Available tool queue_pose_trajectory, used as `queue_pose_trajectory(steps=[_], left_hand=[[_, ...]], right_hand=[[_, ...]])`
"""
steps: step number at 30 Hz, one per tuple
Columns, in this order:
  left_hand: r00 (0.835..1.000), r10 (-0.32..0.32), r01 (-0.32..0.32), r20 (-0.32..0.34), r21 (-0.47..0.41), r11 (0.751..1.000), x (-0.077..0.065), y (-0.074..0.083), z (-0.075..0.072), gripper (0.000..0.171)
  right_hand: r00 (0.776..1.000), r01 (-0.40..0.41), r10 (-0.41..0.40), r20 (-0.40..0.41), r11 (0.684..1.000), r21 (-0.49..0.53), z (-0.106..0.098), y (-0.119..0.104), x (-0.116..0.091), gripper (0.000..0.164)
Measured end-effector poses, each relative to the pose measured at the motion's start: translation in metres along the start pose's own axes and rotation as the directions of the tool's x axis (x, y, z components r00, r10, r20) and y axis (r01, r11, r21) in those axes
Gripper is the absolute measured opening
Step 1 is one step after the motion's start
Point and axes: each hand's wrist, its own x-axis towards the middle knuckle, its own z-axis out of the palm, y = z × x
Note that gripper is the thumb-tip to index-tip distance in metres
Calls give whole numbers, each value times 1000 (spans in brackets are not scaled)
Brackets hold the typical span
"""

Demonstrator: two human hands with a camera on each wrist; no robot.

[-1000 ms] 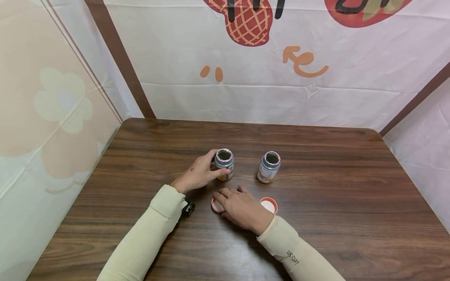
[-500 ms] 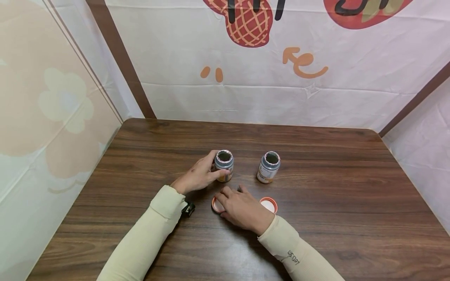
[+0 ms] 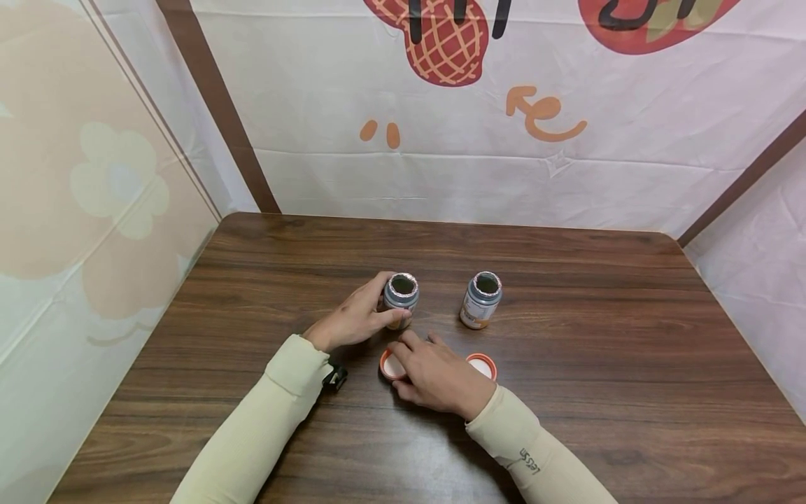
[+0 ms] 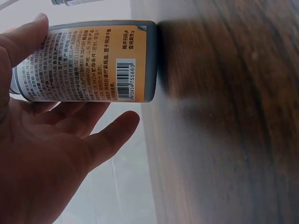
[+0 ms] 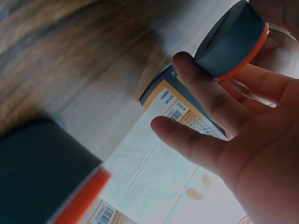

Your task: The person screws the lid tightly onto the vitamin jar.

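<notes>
Fingers of the right hand point(image 3: 442, 376) pinch one orange-rimmed lid point(image 3: 393, 366); just to its far side is the left bottle point(image 3: 401, 299), long axis about upright, gripped by the left hand point(image 3: 352, 315).

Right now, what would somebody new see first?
Likely the open left jar in the left hand, with the open right jar standing apart. Below in the head view, orange rims mark the left lid in the right hand and the right lid on the table.
</notes>
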Motion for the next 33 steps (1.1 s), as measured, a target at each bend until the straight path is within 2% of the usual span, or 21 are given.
queue_pose_trajectory(steps=[10, 25, 30, 33], left_hand=[[1000, 25, -25, 15, 3, 1000, -5, 1, -1, 55], [999, 43, -44, 19, 56, 997, -15, 5, -3, 58], [999, 36, -38, 25, 61, 997, -16, 6, -3, 56], [998, 53, -55, 25, 61, 997, -17, 7, -4, 56]], right_hand=[[997, -25, 34, -73, 993, 113, -4, 1, -5, 45], [982, -35, 68, -174, 982, 187, -5, 6, -12, 37], [977, -50, 93, -194, 976, 214, -10, 8, -15, 30], [973, -58, 106, -203, 972, 228, -14, 10, -17, 31]])
